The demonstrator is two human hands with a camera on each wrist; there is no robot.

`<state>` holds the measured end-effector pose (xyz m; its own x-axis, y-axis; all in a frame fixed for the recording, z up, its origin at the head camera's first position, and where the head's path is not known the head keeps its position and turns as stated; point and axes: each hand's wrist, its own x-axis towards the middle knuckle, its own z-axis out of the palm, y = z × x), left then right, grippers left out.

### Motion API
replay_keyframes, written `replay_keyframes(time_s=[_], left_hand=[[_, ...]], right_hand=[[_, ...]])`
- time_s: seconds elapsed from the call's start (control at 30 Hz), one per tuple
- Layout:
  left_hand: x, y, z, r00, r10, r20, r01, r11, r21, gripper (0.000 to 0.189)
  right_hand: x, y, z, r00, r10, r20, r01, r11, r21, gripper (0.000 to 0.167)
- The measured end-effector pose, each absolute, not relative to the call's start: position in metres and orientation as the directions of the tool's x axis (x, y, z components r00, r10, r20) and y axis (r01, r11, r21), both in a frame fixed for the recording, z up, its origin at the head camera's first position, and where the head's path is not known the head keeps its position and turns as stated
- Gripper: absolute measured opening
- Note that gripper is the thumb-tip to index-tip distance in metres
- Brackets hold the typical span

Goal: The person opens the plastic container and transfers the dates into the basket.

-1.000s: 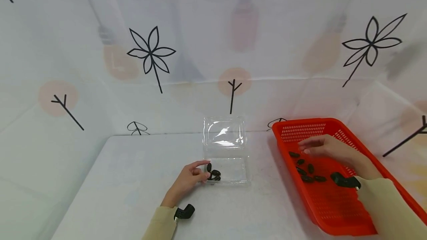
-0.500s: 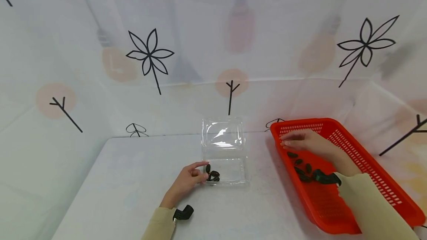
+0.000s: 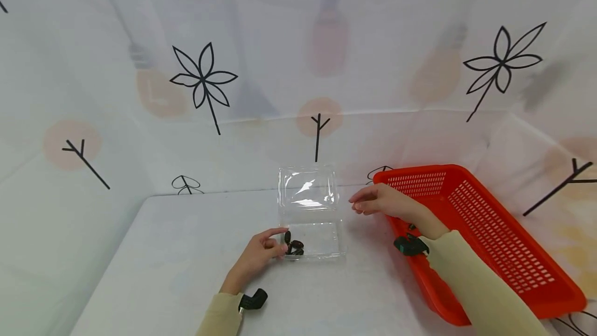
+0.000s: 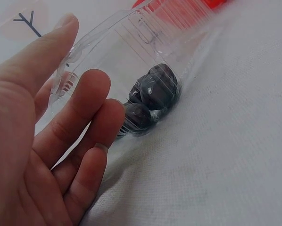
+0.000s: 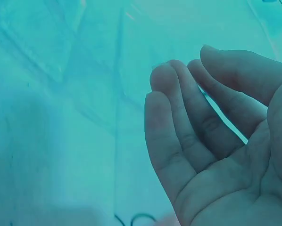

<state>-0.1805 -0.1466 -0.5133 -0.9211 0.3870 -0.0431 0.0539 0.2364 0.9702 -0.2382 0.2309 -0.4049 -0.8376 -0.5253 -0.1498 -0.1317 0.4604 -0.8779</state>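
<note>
A clear plastic box (image 3: pixel 322 237) lies with its hinged lid (image 3: pixel 308 186) raised against the backdrop. Several small, glossy dark oval pieces (image 3: pixel 296 245) are heaped in its front left corner. At that corner my left hand (image 3: pixel 255 255) holds the box, thumb over the rim and fingers along the outer wall (image 4: pixel 61 136). My right hand (image 3: pixel 396 204) hovers over the left rim of the red basket (image 3: pixel 503 253), fingertips towards the box. Its fingers bend loosely, and I see nothing between them in the right wrist view (image 5: pixel 216 136). One dark piece (image 3: pixel 412 226) shows beside that wrist.
The basket stands at the right side of the white table (image 3: pixel 172 253), its wall rising between the dark pieces inside and the box. My right forearm hides part of the basket. A patterned cloth (image 3: pixel 261 66) hangs behind the table.
My right hand has moved left from inside the basket to beyond its left rim. My left hand stays at the box. The whole view has shifted slightly.
</note>
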Motion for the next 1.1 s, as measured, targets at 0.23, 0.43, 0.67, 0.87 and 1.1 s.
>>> replay_keyframes(time_s=[0.23, 0.43, 0.67, 0.87, 1.1], left_hand=[[-0.176, -0.145, -0.501, -0.92, 0.39, -0.049, 0.048, 0.237, 0.97, 0.049], [-0.175, -0.145, -0.501, -0.918, 0.394, -0.048, 0.049, 0.232, 0.972, 0.049], [-0.176, -0.145, -0.5, -0.919, 0.392, -0.046, 0.052, 0.236, 0.97, 0.048], [-0.175, -0.145, -0.498, -0.921, 0.387, -0.055, 0.044, 0.244, 0.969, 0.049], [-0.174, -0.143, -0.494, -0.919, 0.39, -0.053, 0.048, 0.244, 0.969, 0.048]], right_hand=[[-0.248, 0.198, -0.419, -0.788, -0.584, -0.194, -0.115, 0.449, -0.886, 0.029], [-0.249, 0.175, -0.431, -0.751, -0.614, -0.243, -0.09, 0.46, -0.883, 0.027], [-0.249, 0.156, -0.439, -0.732, -0.637, -0.242, -0.121, 0.471, -0.874, 0.031], [-0.25, 0.139, -0.446, -0.712, -0.656, -0.25, -0.16, 0.498, -0.852, 0.031], [-0.254, 0.124, -0.458, -0.698, -0.671, -0.249, -0.178, 0.5, -0.848, 0.03]])
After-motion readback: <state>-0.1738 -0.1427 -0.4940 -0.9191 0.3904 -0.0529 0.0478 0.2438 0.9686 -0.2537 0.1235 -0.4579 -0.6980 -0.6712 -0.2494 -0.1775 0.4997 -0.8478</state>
